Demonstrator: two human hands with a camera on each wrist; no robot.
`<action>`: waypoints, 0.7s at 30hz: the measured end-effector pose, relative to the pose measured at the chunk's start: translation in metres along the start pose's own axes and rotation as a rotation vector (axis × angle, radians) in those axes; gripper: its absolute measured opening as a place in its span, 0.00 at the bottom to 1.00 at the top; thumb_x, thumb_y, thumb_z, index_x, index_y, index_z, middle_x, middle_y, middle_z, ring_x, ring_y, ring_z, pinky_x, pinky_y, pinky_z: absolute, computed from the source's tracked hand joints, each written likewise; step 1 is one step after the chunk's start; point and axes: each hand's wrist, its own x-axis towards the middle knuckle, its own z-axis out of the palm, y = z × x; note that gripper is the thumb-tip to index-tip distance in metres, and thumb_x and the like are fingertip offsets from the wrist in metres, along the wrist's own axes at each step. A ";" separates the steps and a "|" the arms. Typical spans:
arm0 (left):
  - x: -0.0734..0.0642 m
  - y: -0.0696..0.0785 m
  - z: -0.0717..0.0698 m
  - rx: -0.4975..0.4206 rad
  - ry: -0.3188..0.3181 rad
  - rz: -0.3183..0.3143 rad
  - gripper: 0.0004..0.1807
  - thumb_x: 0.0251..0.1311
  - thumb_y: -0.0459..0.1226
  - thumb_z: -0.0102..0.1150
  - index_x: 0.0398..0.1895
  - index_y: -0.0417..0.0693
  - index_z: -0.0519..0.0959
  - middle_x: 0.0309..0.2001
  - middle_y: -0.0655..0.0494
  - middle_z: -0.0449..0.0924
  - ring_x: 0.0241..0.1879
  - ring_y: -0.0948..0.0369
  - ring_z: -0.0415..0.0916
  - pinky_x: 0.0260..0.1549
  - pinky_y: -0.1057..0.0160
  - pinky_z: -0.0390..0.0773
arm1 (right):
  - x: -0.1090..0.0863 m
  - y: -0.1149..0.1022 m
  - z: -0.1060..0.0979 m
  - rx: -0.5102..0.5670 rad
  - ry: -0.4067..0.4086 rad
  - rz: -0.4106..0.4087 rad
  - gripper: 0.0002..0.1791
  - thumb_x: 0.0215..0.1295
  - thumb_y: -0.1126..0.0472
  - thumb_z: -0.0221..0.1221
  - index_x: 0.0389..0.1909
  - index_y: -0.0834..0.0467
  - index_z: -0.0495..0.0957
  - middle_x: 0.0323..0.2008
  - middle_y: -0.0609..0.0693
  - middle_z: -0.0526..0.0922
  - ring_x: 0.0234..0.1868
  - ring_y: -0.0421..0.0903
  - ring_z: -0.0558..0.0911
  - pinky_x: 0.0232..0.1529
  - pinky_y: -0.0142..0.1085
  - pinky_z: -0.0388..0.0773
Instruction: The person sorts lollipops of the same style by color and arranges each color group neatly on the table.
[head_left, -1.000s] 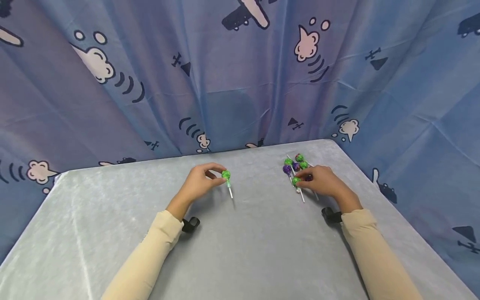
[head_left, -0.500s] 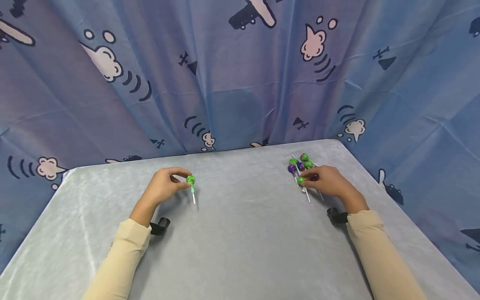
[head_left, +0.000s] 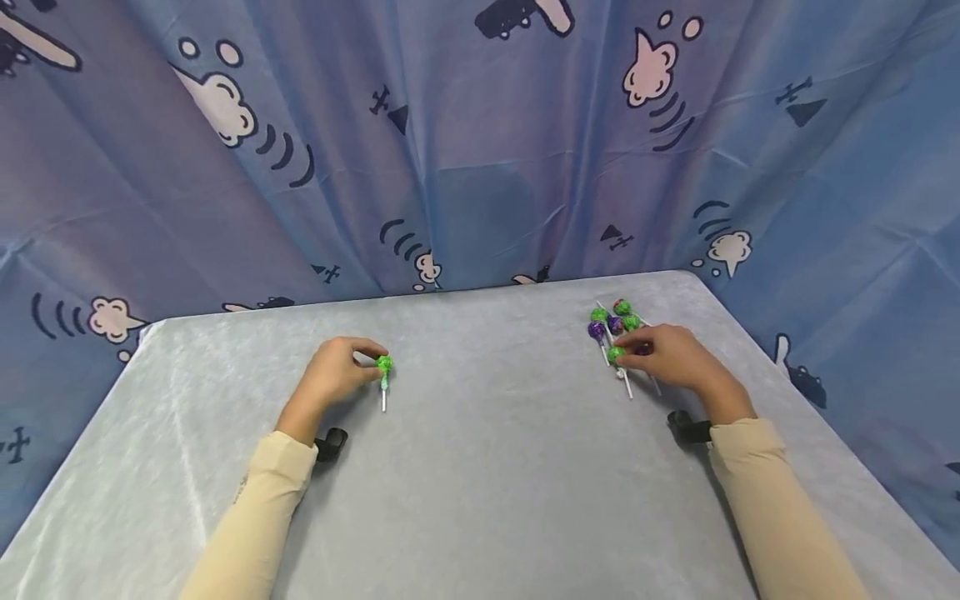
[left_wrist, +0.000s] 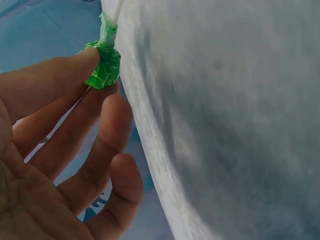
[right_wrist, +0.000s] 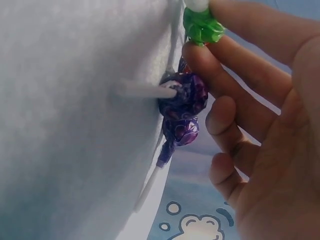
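My left hand (head_left: 337, 373) pinches a green-wrapped lollipop (left_wrist: 106, 67) by its round head, thumb on one side and fingers on the other. Its white stick points toward me, low over the left-middle of the table. On the right, my right hand (head_left: 671, 357) holds another green lollipop (right_wrist: 202, 27) between thumb and fingertips, at the near side of a small pile. Beside those fingers, in the right wrist view, lie two purple lollipops (right_wrist: 185, 95), one with its white stick toward the camera. The hand hides part of the pile in the head view.
Farther back in the pile are more lollipops, among them a green one (head_left: 598, 315) and a green and red one (head_left: 622, 307). A pale grey cloth covers the table (head_left: 480, 467). Behind it hangs a blue printed curtain (head_left: 480, 150).
My left hand has carried its green lollipop leftward, away from the pile, then settled slightly lower. The right hand has stayed at the pile with its lollipop.
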 end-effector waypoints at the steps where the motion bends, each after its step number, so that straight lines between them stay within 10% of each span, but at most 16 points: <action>1: 0.001 0.001 0.001 0.009 -0.003 0.000 0.16 0.57 0.35 0.67 0.50 0.47 0.86 0.50 0.48 0.87 0.40 0.54 0.83 0.35 0.61 0.76 | -0.001 0.000 -0.001 0.005 0.002 0.006 0.21 0.63 0.51 0.66 0.53 0.57 0.84 0.42 0.54 0.86 0.37 0.47 0.75 0.33 0.36 0.69; 21: 0.002 0.011 0.016 0.008 -0.029 -0.012 0.16 0.57 0.36 0.69 0.50 0.51 0.86 0.51 0.50 0.86 0.46 0.51 0.83 0.48 0.49 0.78 | -0.002 -0.005 -0.005 0.025 0.011 0.044 0.21 0.63 0.49 0.66 0.53 0.57 0.84 0.39 0.53 0.85 0.37 0.49 0.74 0.32 0.36 0.68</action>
